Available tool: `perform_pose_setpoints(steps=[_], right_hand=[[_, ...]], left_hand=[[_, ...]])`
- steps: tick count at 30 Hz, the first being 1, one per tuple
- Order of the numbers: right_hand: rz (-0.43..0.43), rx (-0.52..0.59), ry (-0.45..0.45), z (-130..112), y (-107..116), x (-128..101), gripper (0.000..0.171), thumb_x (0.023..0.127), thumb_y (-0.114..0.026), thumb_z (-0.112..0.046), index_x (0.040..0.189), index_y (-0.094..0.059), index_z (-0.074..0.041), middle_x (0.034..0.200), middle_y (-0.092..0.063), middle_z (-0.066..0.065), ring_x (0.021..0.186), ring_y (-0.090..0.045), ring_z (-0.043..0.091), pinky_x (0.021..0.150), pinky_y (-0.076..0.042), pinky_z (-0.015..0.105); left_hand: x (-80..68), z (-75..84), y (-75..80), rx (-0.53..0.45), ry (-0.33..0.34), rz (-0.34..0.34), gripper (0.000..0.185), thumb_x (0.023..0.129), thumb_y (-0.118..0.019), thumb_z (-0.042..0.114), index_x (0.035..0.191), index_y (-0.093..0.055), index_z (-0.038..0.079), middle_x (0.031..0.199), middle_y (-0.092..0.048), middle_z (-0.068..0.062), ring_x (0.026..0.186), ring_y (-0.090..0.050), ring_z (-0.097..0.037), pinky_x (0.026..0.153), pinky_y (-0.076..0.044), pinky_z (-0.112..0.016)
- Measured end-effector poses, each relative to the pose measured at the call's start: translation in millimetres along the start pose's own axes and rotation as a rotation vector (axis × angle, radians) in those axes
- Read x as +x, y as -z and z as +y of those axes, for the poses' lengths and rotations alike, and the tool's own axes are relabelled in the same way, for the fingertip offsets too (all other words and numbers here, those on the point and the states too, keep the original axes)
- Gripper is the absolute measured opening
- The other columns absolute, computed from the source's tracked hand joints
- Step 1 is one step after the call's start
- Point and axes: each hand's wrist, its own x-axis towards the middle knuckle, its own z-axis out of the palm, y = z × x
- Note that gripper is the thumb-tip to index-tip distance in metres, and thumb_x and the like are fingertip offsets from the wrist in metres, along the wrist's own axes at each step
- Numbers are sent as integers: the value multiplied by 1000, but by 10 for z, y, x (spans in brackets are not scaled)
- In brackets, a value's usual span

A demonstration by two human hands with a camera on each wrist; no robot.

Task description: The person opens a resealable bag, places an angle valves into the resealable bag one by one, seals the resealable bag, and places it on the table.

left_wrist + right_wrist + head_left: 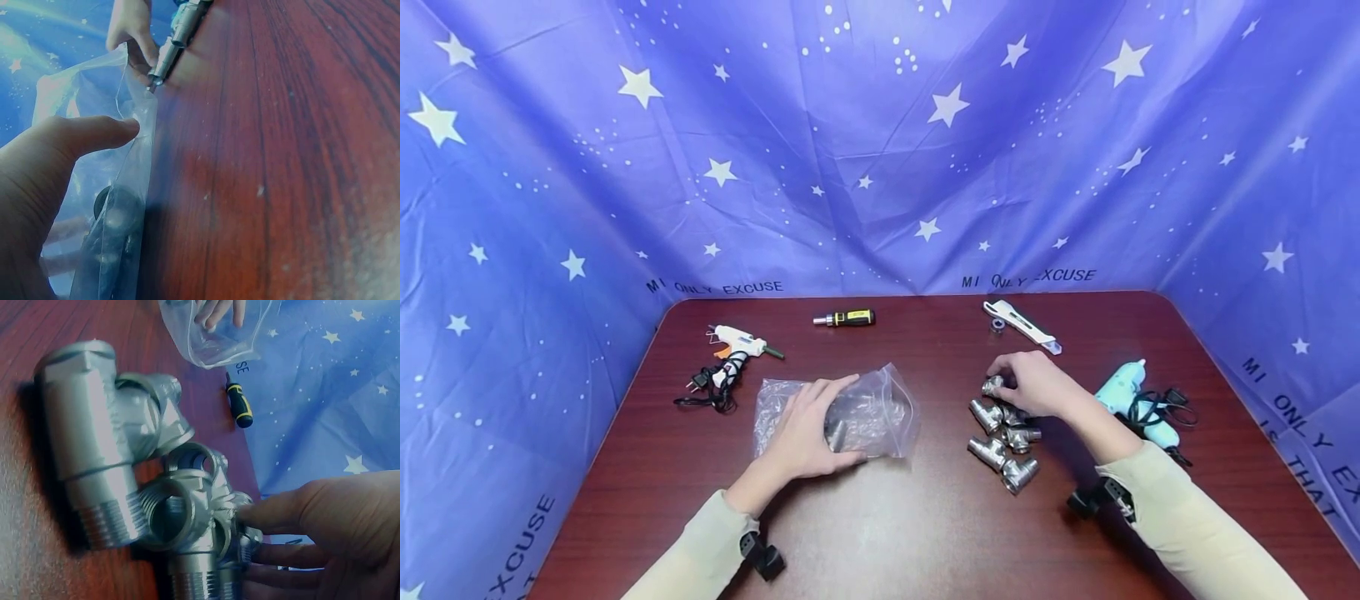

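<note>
A clear zip bag [891,408] lies mid-table with dark metal fittings [115,231] inside. My left hand [831,421] rests flat on top of the bag, fingers fairly straight, thumb [94,134] stretched along its near edge. To the right lies a pile of silver threaded pipe fittings [1003,454] on the table; the right wrist view shows them close up [94,444]. My right hand [1011,373] is over the far end of the pile. Its fingertips [262,515] pinch one fitting [992,386] there.
On the dark red table [910,525], a white glue gun [737,340] with black cord sits far left. A black-and-yellow screwdriver [846,317] lies at the back, a white utility knife [1022,325] back right, a light blue glue gun [1131,400] right. Blue star cloth surrounds the table.
</note>
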Motion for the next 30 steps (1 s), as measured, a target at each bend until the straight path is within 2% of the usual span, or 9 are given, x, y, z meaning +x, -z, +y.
perform_pose_setpoints(steps=[7,12,16,20,25,30], right_hand=[[43,6,-30,62,-40,-6,29,82,-85,-9,108,-76,-1,81,-72,1,74,-63,14,71,-54,37],[82,-15,-31,77,-61,21,28,79,-85,-10,104,-77,-2,77,-72,0,69,-61,11,67,-53,36],[127,-12,-37,40,-83,48,29,78,-84,-12,104,-77,0,76,-74,1,67,-64,10,65,-55,35],[161,37,-30,-45,-96,92,32,78,-83,-12,107,-77,-1,80,-75,3,71,-68,12,66,-56,33],[218,87,30,-217,-110,181,32,77,-83,-12,108,-78,-2,91,-76,7,75,-72,14,69,-58,32],[232,125,52,-419,-109,277,31,77,-84,-12,107,-80,-4,91,-76,4,75,-72,12,69,-58,30]], left_hand=[[9,-12,-13,5,0,-6,114,60,-98,54,158,-49,24,137,-65,-1,125,-61,-25,102,-50,-52],[8,-10,-9,8,-5,-1,114,60,-98,54,158,-50,24,136,-65,-1,124,-61,-24,100,-50,-50],[3,-6,-7,11,-4,-1,113,60,-98,54,158,-50,24,136,-65,-1,124,-61,-24,100,-50,-50],[6,-10,-13,11,-8,-1,113,60,-97,54,158,-50,24,136,-65,-1,123,-62,-24,100,-50,-51],[9,-15,-14,12,-6,-3,112,61,-97,55,158,-50,25,136,-65,0,124,-61,-24,100,-50,-51],[6,-9,-2,15,-3,-3,112,61,-97,54,158,-50,26,136,-65,-1,124,-62,-24,100,-51,-51]])
